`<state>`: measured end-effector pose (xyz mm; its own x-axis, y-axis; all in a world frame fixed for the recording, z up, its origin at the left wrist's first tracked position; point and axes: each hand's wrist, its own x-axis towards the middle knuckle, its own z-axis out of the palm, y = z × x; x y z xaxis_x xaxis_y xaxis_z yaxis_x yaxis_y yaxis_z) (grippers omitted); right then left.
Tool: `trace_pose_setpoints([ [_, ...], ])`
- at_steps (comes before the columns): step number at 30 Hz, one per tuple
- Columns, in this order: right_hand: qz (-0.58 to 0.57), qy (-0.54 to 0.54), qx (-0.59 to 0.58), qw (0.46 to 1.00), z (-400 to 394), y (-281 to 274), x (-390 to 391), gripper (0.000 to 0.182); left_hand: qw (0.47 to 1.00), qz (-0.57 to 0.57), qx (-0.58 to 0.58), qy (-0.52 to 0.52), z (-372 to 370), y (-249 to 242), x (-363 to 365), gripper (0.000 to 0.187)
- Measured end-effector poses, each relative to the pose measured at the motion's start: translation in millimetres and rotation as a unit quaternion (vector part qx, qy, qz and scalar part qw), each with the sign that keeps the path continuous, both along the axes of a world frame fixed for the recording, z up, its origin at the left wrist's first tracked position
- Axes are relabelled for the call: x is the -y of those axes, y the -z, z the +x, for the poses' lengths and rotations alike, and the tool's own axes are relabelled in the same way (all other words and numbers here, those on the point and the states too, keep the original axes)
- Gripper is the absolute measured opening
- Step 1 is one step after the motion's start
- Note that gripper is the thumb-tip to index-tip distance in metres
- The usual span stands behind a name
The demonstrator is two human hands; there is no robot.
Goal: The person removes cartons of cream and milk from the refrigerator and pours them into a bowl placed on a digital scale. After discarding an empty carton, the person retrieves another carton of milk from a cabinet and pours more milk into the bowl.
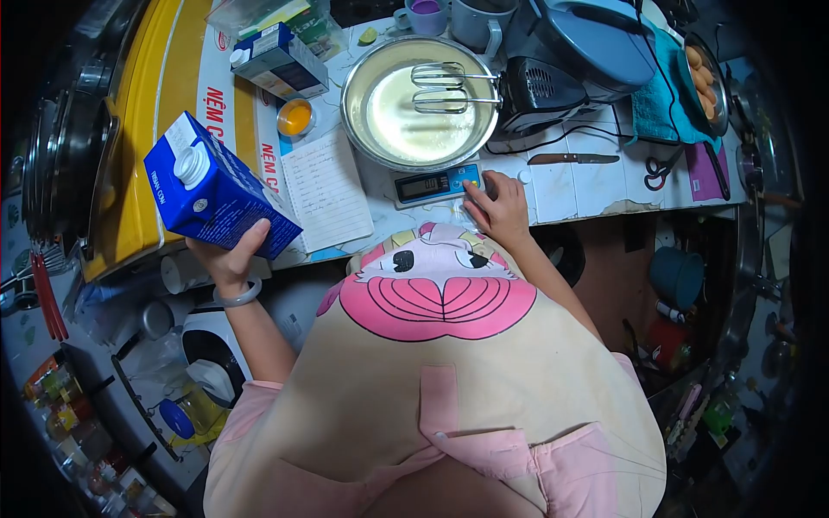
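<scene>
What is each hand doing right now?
Left hand: closed around a blue carton.
Right hand: holding nothing visible, fingers on or just above the scale.

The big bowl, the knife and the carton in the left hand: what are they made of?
Bowl: polished metal, probably stainless steel, by its shiny silvery rim. Knife: a grey, metal-looking blade; the brown handle suggests wood, though plastic is possible. Carton: smooth, probably coated card, by its flat printed sides and crisp edges; the ridged white cap looks plastic.
</scene>
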<state>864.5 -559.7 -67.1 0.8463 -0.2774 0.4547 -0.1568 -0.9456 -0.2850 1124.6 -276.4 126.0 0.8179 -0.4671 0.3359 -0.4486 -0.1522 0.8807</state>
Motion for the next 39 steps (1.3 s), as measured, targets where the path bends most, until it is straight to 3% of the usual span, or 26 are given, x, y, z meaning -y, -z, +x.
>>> trace_pose_setpoints([
  [39,-0.009,-0.007,0.005,1.0,-1.4,0.2,1.2,0.041,0.994,0.092,0.05,0.016,11.9,18.0,24.4,0.073],
])
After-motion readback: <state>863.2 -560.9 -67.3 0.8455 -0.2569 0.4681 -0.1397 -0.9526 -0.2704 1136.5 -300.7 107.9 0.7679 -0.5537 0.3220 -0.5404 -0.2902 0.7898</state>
